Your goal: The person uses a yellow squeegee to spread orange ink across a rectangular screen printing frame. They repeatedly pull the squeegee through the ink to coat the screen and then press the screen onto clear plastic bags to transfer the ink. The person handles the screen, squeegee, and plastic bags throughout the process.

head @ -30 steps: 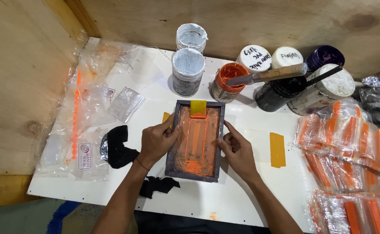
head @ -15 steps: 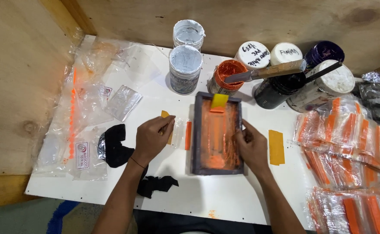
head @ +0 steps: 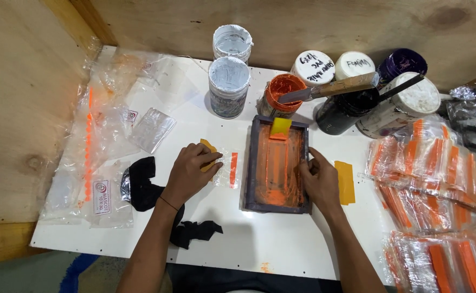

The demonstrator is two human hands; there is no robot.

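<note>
The frame [head: 277, 163] has slid right, baring a clear bag [head: 225, 168] under the left hand [head: 190, 173], apparently pressing it flat; right hand [head: 319, 182] grips the frame's right edge.

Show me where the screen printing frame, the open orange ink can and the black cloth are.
screen printing frame [head: 277, 165], head view, on the orange-smeared mesh in the middle.
open orange ink can [head: 282, 90], head view, on the orange ink inside the rim.
black cloth [head: 141, 185], head view, on its upper fold beside the left wrist.
</note>
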